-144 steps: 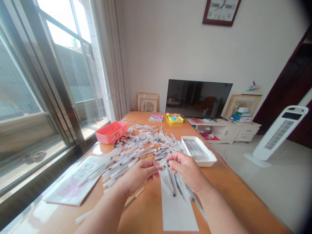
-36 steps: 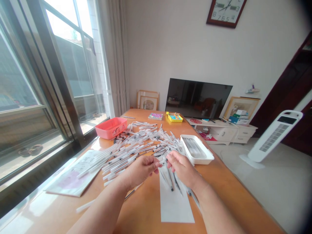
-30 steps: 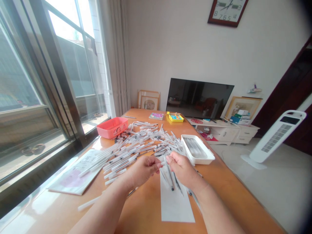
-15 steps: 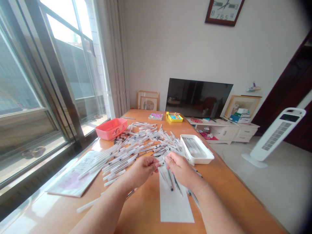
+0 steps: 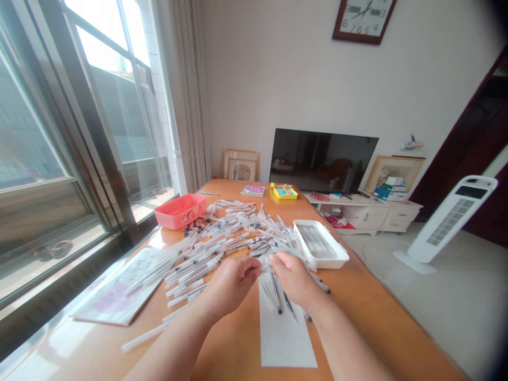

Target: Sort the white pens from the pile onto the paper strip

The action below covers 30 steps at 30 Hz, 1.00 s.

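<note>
My left hand (image 5: 237, 280) and my right hand (image 5: 291, 278) are close together over the near edge of the pen pile, fingertips pinched. Something small and whitish shows between them, too indistinct to name. Below the hands, several pens with dark refills (image 5: 278, 296) lie on a sheet of white paper (image 5: 288, 344). Beyond spreads a heap of clear pens (image 5: 226, 238), some with black parts. To the right of my right hand stands a white tray (image 5: 331, 259) with pens lined up inside.
A red plastic basket (image 5: 170, 214) stands at the left table edge, near a booklet (image 5: 107, 301) with pens lying over it. At the far end are a purple book (image 5: 253, 191) and a yellow box (image 5: 284, 193). The wooden table (image 5: 381, 323) drops off on the right.
Both hands have shifted slightly, and my right hand has turned so its back shows more. The fingertips remain close together. The pens, tray and basket stay in place.
</note>
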Tool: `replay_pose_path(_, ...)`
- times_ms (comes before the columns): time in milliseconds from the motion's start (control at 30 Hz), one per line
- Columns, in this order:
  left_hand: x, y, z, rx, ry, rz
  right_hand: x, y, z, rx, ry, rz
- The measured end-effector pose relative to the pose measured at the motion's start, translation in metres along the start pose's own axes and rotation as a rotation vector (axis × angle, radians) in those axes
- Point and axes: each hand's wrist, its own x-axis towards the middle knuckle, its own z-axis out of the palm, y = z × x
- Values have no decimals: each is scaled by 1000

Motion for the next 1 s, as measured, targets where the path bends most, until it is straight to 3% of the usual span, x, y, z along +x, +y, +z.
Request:
replay_pose_path(233, 0, -8, 0, -94, -130, -81, -1, -4, -5, -34, 70, -68)
replay_pose_path(433, 0, -1, -2, 27, -45, 14, 1, -6, -5, 78, 18, -3)
replay_pose_path(700, 1, 1, 4, 171, 36, 102, 2, -6, -2, 137, 60, 46)
replay_pose_path(867, 2, -2, 5, 126, 37, 59, 1, -6, -8, 217, -11, 107)
replay_pose_path(1000, 5, -13, 7, -41, 54, -42, 2, 1, -24, 241, -43, 200)
